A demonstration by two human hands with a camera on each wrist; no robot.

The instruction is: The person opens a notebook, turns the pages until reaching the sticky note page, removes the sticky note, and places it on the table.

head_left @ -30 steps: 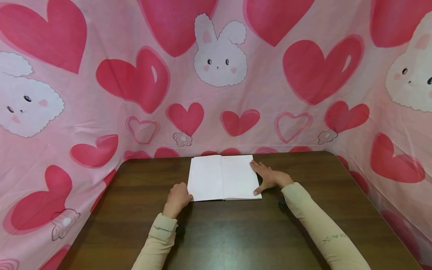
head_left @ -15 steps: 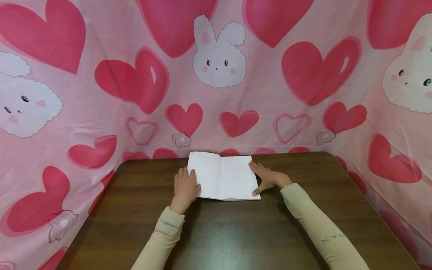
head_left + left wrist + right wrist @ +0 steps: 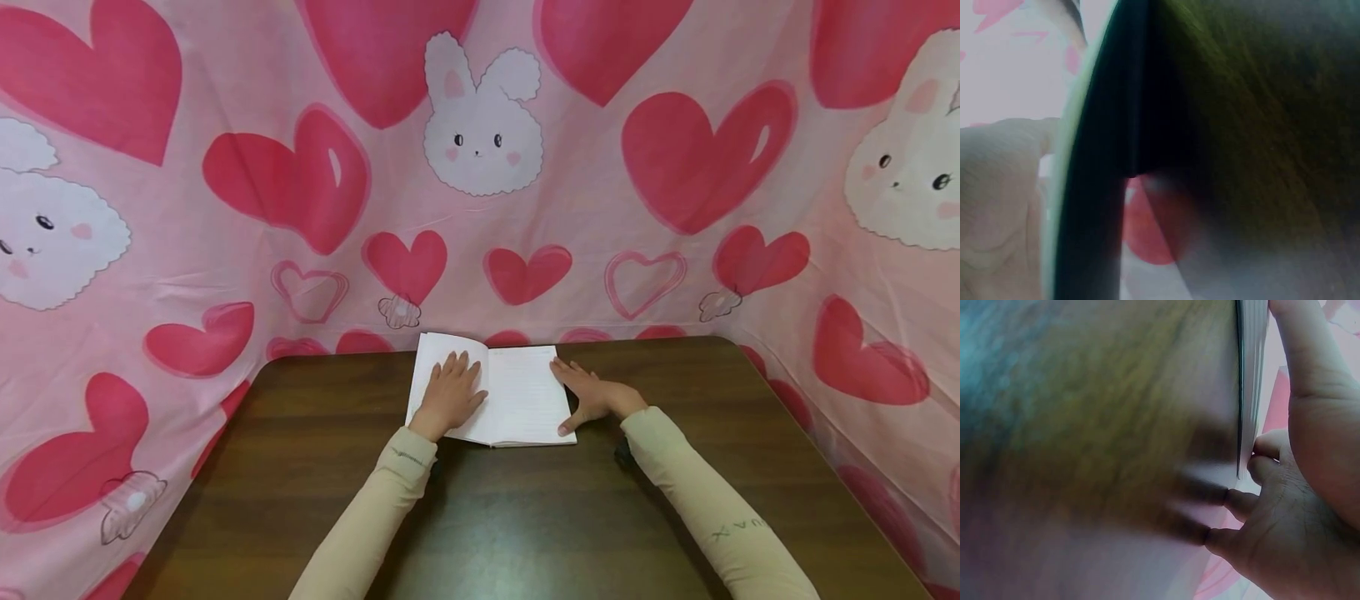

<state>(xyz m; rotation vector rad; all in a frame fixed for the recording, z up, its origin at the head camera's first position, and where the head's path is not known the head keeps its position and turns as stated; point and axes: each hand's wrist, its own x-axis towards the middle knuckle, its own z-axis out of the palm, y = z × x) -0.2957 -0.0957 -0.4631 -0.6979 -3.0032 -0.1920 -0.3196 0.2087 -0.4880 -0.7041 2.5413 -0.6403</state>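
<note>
An open notebook [image 3: 525,396] with white pages, the right one lined, lies near the far edge of the table. On its left page rests my left hand [image 3: 452,396], palm down, fingers extended toward the top. In the left wrist view, the dark underside of the notebook's left half [image 3: 1094,206] stands at an angle to the tabletop, beside part of my left hand [image 3: 997,206]. My right hand [image 3: 596,396] spreads along the right edge, its thumb on the lower right corner. The right wrist view shows the page stack [image 3: 1250,381] edge-on beside the right hand [image 3: 1310,487].
The brown wooden table [image 3: 495,525] extends toward me and to both sides of the notebook. A pink cloth [image 3: 570,200] with red hearts and white rabbits hangs behind the table and along its sides.
My left hand has moved from the notebook's lower left edge up and right onto the left page. The notebook's left half has risen slightly at its outer side. My right hand stays put.
</note>
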